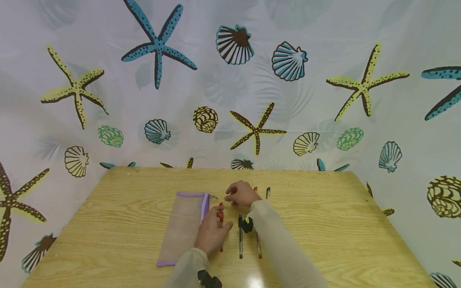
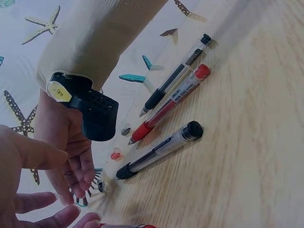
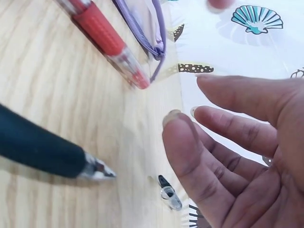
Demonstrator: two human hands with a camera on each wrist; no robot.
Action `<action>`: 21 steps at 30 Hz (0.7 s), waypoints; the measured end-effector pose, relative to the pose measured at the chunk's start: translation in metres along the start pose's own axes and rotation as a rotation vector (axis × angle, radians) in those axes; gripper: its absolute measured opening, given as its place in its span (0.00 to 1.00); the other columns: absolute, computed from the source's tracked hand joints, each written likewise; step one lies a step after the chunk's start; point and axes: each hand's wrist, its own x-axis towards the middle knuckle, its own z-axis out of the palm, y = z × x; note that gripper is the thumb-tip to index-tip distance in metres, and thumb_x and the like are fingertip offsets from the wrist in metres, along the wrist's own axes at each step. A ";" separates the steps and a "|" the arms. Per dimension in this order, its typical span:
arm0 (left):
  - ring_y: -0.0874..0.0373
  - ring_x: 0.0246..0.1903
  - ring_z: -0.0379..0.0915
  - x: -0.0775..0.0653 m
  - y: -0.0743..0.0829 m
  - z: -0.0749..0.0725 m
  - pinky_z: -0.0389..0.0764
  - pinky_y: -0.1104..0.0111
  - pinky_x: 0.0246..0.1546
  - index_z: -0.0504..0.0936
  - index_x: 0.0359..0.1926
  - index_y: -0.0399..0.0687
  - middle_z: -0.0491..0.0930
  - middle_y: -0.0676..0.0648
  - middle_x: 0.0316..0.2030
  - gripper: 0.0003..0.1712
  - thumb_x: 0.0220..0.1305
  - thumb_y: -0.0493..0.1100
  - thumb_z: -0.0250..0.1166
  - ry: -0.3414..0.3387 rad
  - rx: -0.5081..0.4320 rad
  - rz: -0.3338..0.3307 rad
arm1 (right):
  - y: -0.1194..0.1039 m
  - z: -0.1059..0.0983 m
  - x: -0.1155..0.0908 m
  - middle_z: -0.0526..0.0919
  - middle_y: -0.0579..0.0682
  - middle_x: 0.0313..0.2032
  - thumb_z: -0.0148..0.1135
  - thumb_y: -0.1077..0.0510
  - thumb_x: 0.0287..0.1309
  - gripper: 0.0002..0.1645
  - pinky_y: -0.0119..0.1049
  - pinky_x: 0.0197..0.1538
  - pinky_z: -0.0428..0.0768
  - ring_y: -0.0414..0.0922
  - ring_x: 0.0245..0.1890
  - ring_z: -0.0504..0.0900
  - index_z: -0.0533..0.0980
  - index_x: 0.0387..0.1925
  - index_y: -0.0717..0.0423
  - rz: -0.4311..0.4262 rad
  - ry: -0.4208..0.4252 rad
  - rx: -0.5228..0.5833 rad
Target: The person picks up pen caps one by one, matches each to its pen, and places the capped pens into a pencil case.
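My left hand [image 1: 212, 232] is over a red pen [image 1: 221, 247] beside the pouch, its fingers loosely spread and apart from the thumb. Whether a fingertip touches that pen is hidden. Farther forward, my right hand [image 1: 243, 194] hovers with bent, relaxed fingers and nothing between them. Close to its fingertips lies a small black-and-clear pen cap [image 3: 168, 192]. An uncapped black pen [image 1: 241, 242] lies between the forearms. Beyond it are another red pen [image 2: 168, 102] and another black pen [image 2: 178, 73], both with bare tips. A red cap [image 2: 115, 153] lies ahead of them.
A see-through pouch [image 1: 181, 230] with purple edging and a zip lies flat to the left of the pens. The wooden table [image 1: 342, 224] meets a curtain [image 1: 309, 104] printed with starfish and shells. Each wrist carries a black camera mount [image 2: 97, 107].
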 end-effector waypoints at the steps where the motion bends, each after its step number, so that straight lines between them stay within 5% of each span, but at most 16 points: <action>1: 0.57 0.31 0.67 0.000 0.000 0.001 0.71 0.65 0.31 0.69 0.62 0.38 0.74 0.43 0.41 0.31 0.59 0.43 0.68 -0.008 0.004 0.000 | 0.000 -0.001 -0.001 0.83 0.53 0.31 0.65 0.60 0.60 0.15 0.36 0.30 0.82 0.49 0.26 0.84 0.79 0.46 0.65 0.000 0.000 -0.004; 12: 0.55 0.33 0.72 0.002 0.001 0.004 0.76 0.58 0.34 0.69 0.63 0.39 0.77 0.44 0.39 0.32 0.61 0.45 0.67 -0.097 0.059 0.037 | 0.000 -0.015 -0.005 0.83 0.55 0.32 0.65 0.59 0.60 0.18 0.41 0.31 0.82 0.52 0.26 0.83 0.78 0.49 0.65 0.020 0.036 -0.036; 21: 0.59 0.26 0.73 -0.001 0.001 0.007 0.76 0.61 0.28 0.68 0.64 0.42 0.79 0.51 0.28 0.33 0.61 0.46 0.67 -0.158 0.072 0.033 | 0.004 -0.025 -0.007 0.83 0.59 0.34 0.64 0.60 0.61 0.18 0.46 0.33 0.83 0.58 0.27 0.83 0.78 0.49 0.67 0.024 0.056 -0.022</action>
